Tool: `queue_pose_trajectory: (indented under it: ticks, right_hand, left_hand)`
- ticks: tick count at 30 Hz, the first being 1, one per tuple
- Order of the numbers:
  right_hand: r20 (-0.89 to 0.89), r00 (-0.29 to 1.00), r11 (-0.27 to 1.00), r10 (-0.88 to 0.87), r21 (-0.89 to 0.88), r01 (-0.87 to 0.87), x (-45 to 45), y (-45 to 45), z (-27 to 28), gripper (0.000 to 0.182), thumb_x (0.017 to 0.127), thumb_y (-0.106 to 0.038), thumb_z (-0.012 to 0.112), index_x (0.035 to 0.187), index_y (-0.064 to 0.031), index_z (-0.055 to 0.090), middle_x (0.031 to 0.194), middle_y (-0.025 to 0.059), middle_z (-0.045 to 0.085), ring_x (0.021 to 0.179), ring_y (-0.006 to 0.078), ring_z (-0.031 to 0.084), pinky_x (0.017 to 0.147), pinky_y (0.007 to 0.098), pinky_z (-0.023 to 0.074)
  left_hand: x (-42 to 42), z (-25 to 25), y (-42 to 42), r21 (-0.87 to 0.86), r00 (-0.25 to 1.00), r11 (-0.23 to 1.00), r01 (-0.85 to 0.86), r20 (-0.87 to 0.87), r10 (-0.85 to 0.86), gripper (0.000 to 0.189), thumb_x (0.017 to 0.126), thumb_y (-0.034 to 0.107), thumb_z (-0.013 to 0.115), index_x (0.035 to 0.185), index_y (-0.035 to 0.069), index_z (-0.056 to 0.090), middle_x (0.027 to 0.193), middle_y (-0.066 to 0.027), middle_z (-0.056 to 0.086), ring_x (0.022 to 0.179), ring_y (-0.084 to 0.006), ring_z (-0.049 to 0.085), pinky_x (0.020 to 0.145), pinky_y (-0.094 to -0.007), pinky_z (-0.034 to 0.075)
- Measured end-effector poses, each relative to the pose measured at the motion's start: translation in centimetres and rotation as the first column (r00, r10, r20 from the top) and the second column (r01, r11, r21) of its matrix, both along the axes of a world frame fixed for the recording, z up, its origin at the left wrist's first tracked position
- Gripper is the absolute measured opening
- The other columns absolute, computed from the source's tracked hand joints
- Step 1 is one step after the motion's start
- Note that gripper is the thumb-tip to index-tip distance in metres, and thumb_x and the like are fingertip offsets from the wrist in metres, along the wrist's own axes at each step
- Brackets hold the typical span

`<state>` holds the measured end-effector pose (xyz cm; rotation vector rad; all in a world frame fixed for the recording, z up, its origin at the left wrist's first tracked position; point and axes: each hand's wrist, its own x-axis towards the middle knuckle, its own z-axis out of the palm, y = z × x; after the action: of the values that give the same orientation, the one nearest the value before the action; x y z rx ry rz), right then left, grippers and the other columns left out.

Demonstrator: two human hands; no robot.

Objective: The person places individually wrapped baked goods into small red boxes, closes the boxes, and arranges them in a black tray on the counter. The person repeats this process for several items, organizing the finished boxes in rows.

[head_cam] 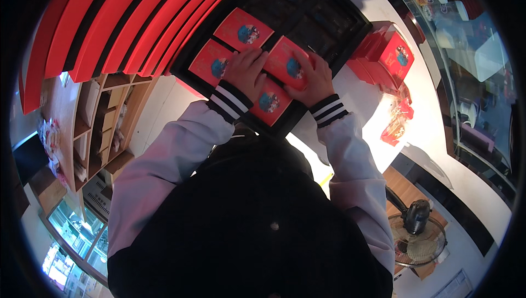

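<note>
A black compartmented tray lies before me with several red printed boxes in its near half. One red box sits slightly tilted, and my right hand grips its right side, thumb at the near edge. My left hand lies over the inner edges of the boxes, fingertips at the left side of that same box; whether it grips is hidden. Around it are a far-left red box, a left red box and a near red box. Dark compartments fill the tray's far half.
Large red trays or lids with black gaps are stacked at the left. Right of the tray stand more red boxes beside a red packet on the white counter. A fan stands low right; wooden shelves are left.
</note>
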<state>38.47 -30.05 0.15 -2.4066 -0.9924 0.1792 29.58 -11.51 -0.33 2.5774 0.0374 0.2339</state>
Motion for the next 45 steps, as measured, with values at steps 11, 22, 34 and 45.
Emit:
queue_pose_trajectory:
  ticks: [11, 22, 34, 45]
  right_hand:
    - [0.081, 0.997, 0.978, -0.017, -0.206, 0.034, -0.9, 0.6, -0.2, 0.075, 0.066, -0.046, 0.063, 0.129, -0.0149, 0.037, 0.131, 0.0195, 0.029, 0.123, 0.0341, 0.027, 0.100, 0.0458, 0.0215]
    - [0.160, 0.983, 0.988, -0.086, -0.114, 0.105, -1.8, 1.6, 1.0, 0.062, 0.075, -0.037, 0.056, 0.128, -0.0107, 0.036, 0.138, 0.0196, 0.021, 0.129, 0.0345, 0.018, 0.102, 0.0510, 0.0148]
    - [-0.498, 0.572, 0.388, -0.651, 0.430, 0.815, 9.3, -12.0, 0.6, 0.065, 0.074, -0.037, 0.064, 0.120, 0.0049, 0.043, 0.106, 0.0145, 0.056, 0.099, 0.0184, 0.053, 0.086, 0.0276, 0.0399]
    - [-0.458, 0.780, 0.518, -0.427, 0.583, 0.626, -10.1, -16.1, 4.1, 0.062, 0.069, -0.008, 0.067, 0.124, -0.0013, 0.037, 0.115, 0.0182, 0.047, 0.106, 0.0284, 0.049, 0.089, 0.0339, 0.0395]
  left_hand:
    - [0.7, -0.3, 0.1, 0.325, 0.969, 0.923, 0.207, -0.201, -0.146, 0.063, 0.076, 0.040, 0.054, 0.122, -0.001, 0.041, 0.135, -0.0157, 0.030, 0.128, -0.0274, 0.023, 0.103, -0.0461, 0.015]
    - [2.1, -1.1, -0.4, 0.280, 0.915, 0.883, 0.377, -0.260, -0.308, 0.073, 0.078, 0.049, 0.048, 0.130, 0.002, 0.029, 0.140, -0.0131, 0.022, 0.130, -0.0264, 0.018, 0.105, -0.0439, 0.011]
    - [13.7, 6.2, -11.4, -0.742, 0.936, 0.655, 0.143, -0.113, -0.332, 0.059, 0.086, 0.035, 0.049, 0.127, -0.004, 0.031, 0.128, -0.0213, 0.039, 0.122, -0.0271, 0.035, 0.099, -0.0293, 0.028]
    - [3.5, 4.9, -17.0, -0.845, 0.813, 0.473, -0.249, -0.448, -0.373, 0.055, 0.084, 0.043, 0.048, 0.126, 0.011, 0.031, 0.118, -0.0078, 0.041, 0.106, -0.0204, 0.045, 0.081, -0.0351, 0.043]
